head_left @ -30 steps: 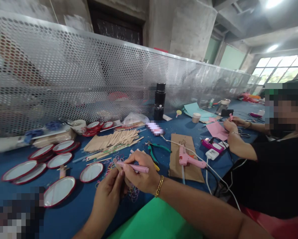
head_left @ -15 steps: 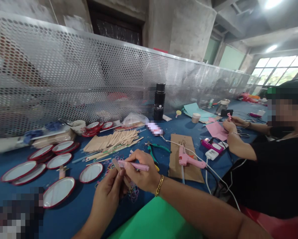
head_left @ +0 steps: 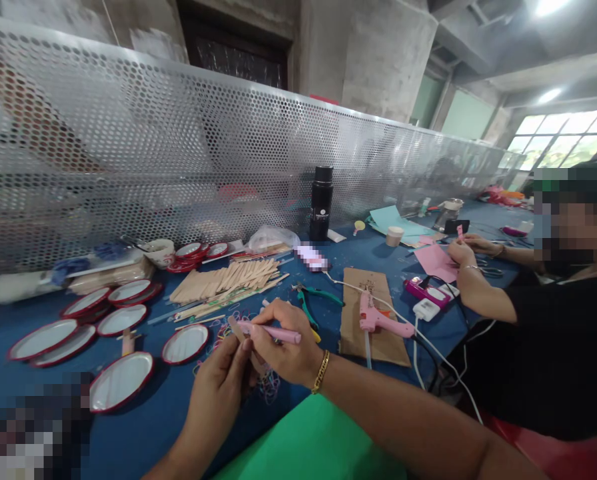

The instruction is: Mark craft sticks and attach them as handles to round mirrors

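Between the thumb and fingers of my left hand [head_left: 223, 380] is a flat wooden craft stick [head_left: 236, 328], held tilted. My right hand [head_left: 291, 343] grips a pink marker-like pen [head_left: 277, 334], its front end at the stick's upper part. The two hands nearly touch, and the lower part of the stick is partly hidden by fingers. Colourful rubber bands [head_left: 268, 388] lie in a loose heap under and behind my hands. Beyond them a pile of wooden craft sticks [head_left: 228, 283] is spread on the blue table.
Several white, red-rimmed plates [head_left: 121, 381] lie to the left. Green-handled pliers [head_left: 308, 307] and a pink glue gun [head_left: 378, 319] on cardboard [head_left: 351, 340] are right of my hands, with white cables. A black bottle [head_left: 321, 207] stands behind. A co-worker [head_left: 553, 333] sits at the right.
The view has shifted very slightly, so everything sits a little further right. Both hands keep their hold on the stick and the pen, with hardly any visible movement.
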